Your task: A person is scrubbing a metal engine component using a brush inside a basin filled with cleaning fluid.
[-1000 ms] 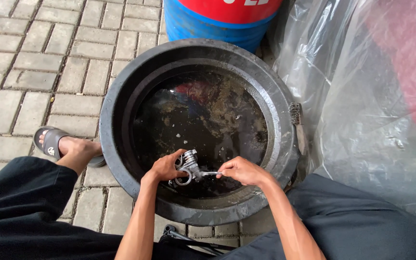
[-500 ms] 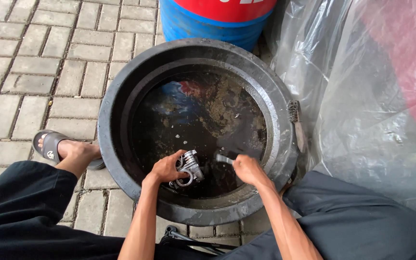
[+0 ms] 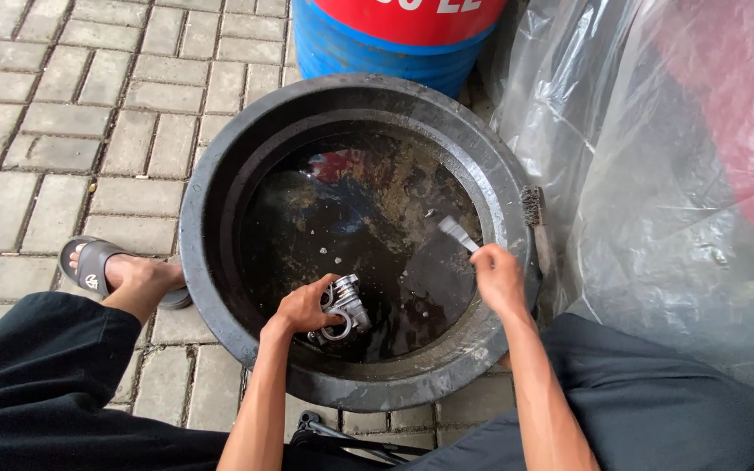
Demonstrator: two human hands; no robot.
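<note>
A wide black basin (image 3: 220, 187) sits on the paving in front of me, holding dark oily liquid. My left hand (image 3: 303, 307) grips a small silvery metal engine part (image 3: 342, 310) just above the liquid near the basin's near wall. My right hand (image 3: 496, 277) is over the basin's right side and holds a small grey brush (image 3: 457, 234), its tip pointing up and left over the liquid. The two hands are apart.
A blue and red drum (image 3: 394, 39) stands behind the basin. Clear plastic sheeting (image 3: 656, 201) covers a reddish thing on the right. A second brush (image 3: 534, 214) lies on the basin's right rim. My sandalled left foot (image 3: 115, 270) rests on the brick paving. A black tool (image 3: 333, 432) lies below the basin.
My right hand has pulled away from the metal part and moved right and up with the brush. My left hand keeps the part in about the same place.
</note>
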